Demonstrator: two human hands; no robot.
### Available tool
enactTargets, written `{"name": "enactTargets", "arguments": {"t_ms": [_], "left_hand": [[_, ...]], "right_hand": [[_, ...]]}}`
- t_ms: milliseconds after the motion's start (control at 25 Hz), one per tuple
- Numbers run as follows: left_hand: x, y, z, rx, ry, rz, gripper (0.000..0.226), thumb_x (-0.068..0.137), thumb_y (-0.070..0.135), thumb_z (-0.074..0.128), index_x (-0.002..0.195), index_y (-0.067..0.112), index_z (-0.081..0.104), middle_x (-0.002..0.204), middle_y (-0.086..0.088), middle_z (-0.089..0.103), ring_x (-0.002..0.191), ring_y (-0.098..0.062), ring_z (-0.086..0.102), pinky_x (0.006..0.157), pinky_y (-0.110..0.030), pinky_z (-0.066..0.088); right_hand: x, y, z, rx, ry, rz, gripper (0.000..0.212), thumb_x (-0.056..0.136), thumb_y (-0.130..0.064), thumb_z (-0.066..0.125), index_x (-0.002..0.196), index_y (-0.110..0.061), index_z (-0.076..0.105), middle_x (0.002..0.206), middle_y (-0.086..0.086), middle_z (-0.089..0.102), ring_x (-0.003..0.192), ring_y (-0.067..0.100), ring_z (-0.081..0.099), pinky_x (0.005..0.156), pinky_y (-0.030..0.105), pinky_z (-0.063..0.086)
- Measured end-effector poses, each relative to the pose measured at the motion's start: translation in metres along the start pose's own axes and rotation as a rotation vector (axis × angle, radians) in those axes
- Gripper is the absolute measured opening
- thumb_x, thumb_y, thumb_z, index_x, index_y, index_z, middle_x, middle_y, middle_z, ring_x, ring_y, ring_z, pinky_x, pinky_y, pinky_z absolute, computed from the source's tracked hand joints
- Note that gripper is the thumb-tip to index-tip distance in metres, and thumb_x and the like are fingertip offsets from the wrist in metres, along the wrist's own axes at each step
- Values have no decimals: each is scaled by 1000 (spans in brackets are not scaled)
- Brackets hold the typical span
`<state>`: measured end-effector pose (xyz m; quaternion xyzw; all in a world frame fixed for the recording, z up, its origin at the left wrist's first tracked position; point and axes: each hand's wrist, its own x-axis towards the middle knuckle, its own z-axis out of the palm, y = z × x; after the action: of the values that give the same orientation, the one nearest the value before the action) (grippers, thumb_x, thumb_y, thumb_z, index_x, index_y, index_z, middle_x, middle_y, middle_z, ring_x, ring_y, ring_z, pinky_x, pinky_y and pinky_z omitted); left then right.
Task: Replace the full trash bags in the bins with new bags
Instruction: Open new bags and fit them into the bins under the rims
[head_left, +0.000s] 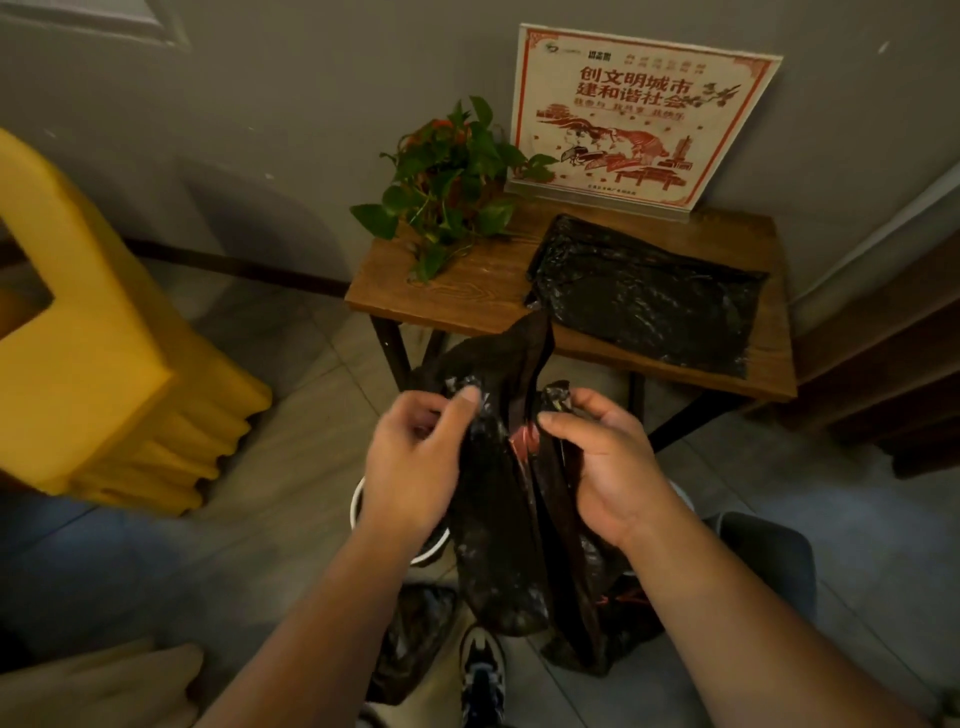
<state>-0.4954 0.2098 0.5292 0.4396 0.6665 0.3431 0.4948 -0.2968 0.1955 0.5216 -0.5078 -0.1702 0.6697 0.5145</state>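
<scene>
A black trash bag (498, 551) hangs in front of me, held by both hands near its top. My left hand (415, 462) pinches the left edge between thumb and fingers. My right hand (597, 462) grips the right edge, and a slit between the edges shows something red inside. Behind the bag, a white bin rim (358, 499) shows low by my left wrist. A flat stack of folded black bags (644, 296) lies on the small wooden table (441, 291). Another dark bag (410, 639) lies on the floor by my shoe.
A potted green plant (447, 182) and an upright red-and-white sign (634, 119) stand on the table against the grey wall. A stack of yellow plastic stools (104, 374) stands at the left. A dark wooden door frame (883, 353) is at the right. My sneaker (483, 675) rests on the tiled floor.
</scene>
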Motion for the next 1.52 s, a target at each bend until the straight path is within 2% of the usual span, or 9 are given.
{"name": "enactTargets", "arguments": {"t_ms": [160, 280, 600, 840, 960, 1080, 1240, 1400, 1520], "left_hand": [[-30, 18, 9, -28, -320, 182, 30, 90, 62, 71, 90, 33, 77, 91, 4, 76, 90, -15, 73, 84, -46, 60], [-35, 22, 7, -81, -349, 195, 7, 96, 32, 75, 90, 31, 76, 90, -1, 77, 88, -20, 75, 82, -44, 63], [-55, 29, -9, -356, -391, -23, 17, 90, 11, 77, 93, 28, 80, 96, -6, 78, 99, -26, 76, 90, -40, 61], [-51, 51, -43, -535, -325, -111, 30, 101, 1, 58, 87, 17, 79, 91, -13, 75, 80, -23, 72, 79, -39, 58], [-49, 63, -50, -541, -334, -105, 25, 103, 3, 54, 91, 15, 73, 89, -14, 72, 75, -23, 70, 71, -37, 59], [-47, 72, -57, -578, -392, -118, 32, 104, 5, 50, 86, 17, 73, 87, -12, 73, 73, -21, 72, 68, -35, 60], [-37, 74, -76, -498, -343, -65, 29, 105, 12, 51, 90, 24, 73, 88, -9, 75, 74, -22, 73, 68, -38, 62], [-18, 59, -106, -241, -162, 148, 44, 97, -8, 43, 75, 23, 65, 75, -2, 67, 67, -18, 65, 54, -27, 53], [-7, 53, -124, -28, -90, 158, 54, 99, -12, 36, 70, 15, 73, 81, 2, 75, 77, -10, 73, 63, -22, 58]], "right_hand": [[-24, -8, 6, -54, -2, -33, 35, 86, -5, 78, 120, -11, 73, 113, 21, 77, 106, 37, 76, 87, 45, 63], [-36, -10, 12, -90, 24, -76, 38, 86, -2, 78, 122, -10, 70, 111, 21, 78, 104, 37, 77, 82, 42, 63], [-59, -10, 15, -99, 13, -105, 38, 83, -3, 80, 118, -15, 73, 111, 20, 78, 102, 37, 77, 79, 40, 64], [-63, -1, -23, -130, 440, -60, 48, 81, -3, 76, 118, -31, 69, 116, 17, 74, 102, 34, 76, 84, 51, 63], [-63, 7, -26, -386, 558, -8, 32, 82, -34, 76, 112, -45, 68, 118, 1, 71, 108, 25, 69, 93, 51, 59], [-62, 16, -7, -456, 409, 172, 40, 68, -75, 80, 93, -44, 75, 93, -12, 77, 86, 13, 74, 73, 34, 58], [-50, 46, 13, -380, 332, 139, 30, 78, -37, 89, 102, -21, 82, 95, -3, 83, 91, 22, 80, 95, 48, 62], [-50, 26, -1, -463, 499, 34, 26, 76, -34, 85, 99, -25, 78, 94, -8, 81, 91, 19, 76, 78, 36, 60], [-58, -4, -17, -607, 521, -60, 28, 79, -27, 81, 105, -30, 70, 101, -7, 76, 94, 16, 71, 67, 31, 53]]}}
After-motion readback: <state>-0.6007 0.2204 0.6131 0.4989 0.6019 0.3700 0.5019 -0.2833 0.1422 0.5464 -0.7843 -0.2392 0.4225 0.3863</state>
